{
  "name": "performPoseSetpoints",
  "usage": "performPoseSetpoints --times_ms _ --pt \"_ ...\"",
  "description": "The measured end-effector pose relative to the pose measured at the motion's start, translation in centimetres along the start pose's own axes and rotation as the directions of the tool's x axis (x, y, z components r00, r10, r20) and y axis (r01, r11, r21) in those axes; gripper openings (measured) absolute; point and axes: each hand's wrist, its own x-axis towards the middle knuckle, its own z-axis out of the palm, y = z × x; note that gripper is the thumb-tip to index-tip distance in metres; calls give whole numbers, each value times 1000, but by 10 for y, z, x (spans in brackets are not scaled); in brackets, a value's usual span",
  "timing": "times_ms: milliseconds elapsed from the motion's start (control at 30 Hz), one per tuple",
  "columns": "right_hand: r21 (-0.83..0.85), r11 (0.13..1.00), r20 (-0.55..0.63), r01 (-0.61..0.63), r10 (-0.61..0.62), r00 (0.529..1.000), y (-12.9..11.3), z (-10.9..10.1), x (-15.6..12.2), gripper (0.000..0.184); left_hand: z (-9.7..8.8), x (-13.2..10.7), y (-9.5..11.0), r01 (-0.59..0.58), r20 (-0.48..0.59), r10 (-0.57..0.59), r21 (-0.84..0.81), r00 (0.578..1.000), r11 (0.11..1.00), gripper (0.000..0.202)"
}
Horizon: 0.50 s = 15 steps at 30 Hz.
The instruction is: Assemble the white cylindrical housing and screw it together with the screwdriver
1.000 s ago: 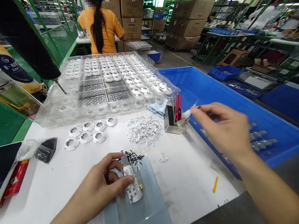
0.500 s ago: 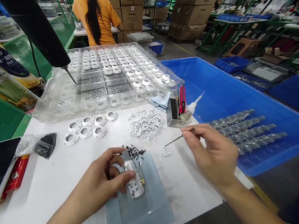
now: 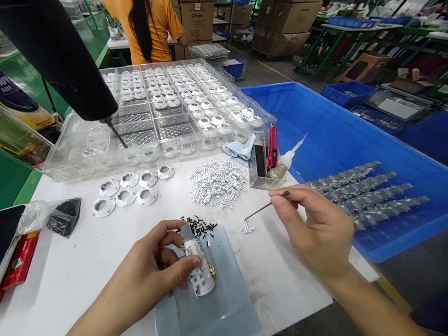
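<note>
My left hand [image 3: 159,260] is closed around a small white cylindrical assembly [image 3: 201,280] with a grey cap and a gold-coloured part on its side. It is held over a blue-grey mat [image 3: 235,297]. Pinched in my right hand [image 3: 319,227] is a thin dark metal pick [image 3: 259,210], its tip at a few small white pieces [image 3: 247,228] on the table. Small black pins [image 3: 200,226] are scattered just beyond the assembly. Farther back lies a heap of small white pieces [image 3: 218,183]. Several white rings [image 3: 125,197] with markings sit to the left of the heap.
A clear compartment tray [image 3: 101,160] with white rings spans the back. Above it hangs a black electric screwdriver [image 3: 83,81]. A blue bin [image 3: 282,110] holding rows of grey assemblies stands at right, beside a small tool holder [image 3: 266,182]. A co-worker in orange [image 3: 157,27] stands beyond.
The hanging screwdriver has swung right and lower in view. The camera view has shifted slightly. Both hands keep nearly the same pose and grip, with the pick's tip still at the small white pieces.
</note>
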Motion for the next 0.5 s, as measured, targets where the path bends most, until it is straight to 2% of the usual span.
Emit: performPoseSetpoints --times_ms 200,300,400,500 --pt "-15 1000 -16 -10 10 1000 0 -2 1 8 1 0 0 -3 1 3 -9 1000 1000 67" --pt "-49 999 -129 -13 7 992 2 -13 13 9 2 0 -1 -20 -10 20 -19 1000 1000 66" --pt "-128 992 -279 8 -44 959 6 -26 34 3 3 1 -2 -36 -4 36 -20 999 999 66" --pt "-202 979 -317 36 -100 943 8 -34 54 5 2 2 -3 -27 6 27 -27 1000 999 66"
